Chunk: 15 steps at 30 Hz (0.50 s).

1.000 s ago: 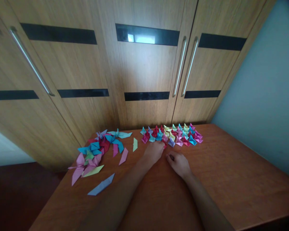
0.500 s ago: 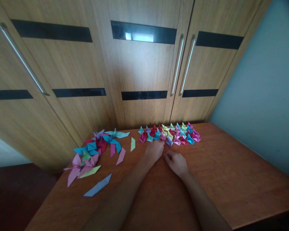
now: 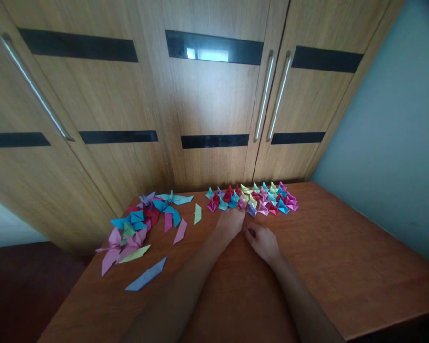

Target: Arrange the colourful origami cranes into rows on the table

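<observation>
Small origami pieces with pointed tips, much like little paper boats, stand in rows at the back of the table in many colours. My left hand is closed at the front edge of these rows, just before a pink origami piece. Its fingertips point away from me, so what they pinch is hidden. Close by on the right, my right hand rests on the table with its fingers curled in, and nothing shows in it. A purple origami piece stands just beyond the gap between both hands.
Larger folded-paper shapes lie heaped on the left of the brown table. Loose paper strips are nearer me, among them a blue strip, a pink strip and a pale green strip. A wooden wardrobe stands behind.
Both hands keep almost the same place; my left hand has shifted very slightly to the right. The paper pieces have not visibly moved.
</observation>
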{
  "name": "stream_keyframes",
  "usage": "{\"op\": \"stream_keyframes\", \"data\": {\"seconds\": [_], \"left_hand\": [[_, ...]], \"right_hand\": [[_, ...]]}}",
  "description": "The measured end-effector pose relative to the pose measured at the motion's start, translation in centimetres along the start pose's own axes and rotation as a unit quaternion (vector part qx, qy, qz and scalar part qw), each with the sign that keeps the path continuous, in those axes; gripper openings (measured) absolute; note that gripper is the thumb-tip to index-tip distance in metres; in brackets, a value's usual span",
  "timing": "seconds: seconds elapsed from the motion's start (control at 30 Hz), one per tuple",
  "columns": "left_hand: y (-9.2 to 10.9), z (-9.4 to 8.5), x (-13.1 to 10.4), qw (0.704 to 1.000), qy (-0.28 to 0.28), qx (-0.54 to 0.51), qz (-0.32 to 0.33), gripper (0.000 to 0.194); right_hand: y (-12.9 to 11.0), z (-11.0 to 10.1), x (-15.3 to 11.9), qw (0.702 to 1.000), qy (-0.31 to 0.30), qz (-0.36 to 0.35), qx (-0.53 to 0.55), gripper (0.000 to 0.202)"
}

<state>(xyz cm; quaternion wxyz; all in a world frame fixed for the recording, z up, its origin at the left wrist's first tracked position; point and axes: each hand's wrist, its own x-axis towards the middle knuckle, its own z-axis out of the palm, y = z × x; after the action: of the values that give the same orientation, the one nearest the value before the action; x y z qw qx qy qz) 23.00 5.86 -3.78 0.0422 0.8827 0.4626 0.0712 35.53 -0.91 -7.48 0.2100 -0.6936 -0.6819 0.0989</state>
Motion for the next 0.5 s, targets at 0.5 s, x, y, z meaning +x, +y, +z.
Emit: {"op": "stream_keyframes", "data": {"seconds": [0.5], "left_hand": [[-1.0, 0.2, -1.0, 0.997, 0.049, -0.060, 0.020, 0.021]], "right_hand": [[0.2, 0.1, -0.1, 1.000, 0.003, -0.008, 0.009, 0.024]]}}
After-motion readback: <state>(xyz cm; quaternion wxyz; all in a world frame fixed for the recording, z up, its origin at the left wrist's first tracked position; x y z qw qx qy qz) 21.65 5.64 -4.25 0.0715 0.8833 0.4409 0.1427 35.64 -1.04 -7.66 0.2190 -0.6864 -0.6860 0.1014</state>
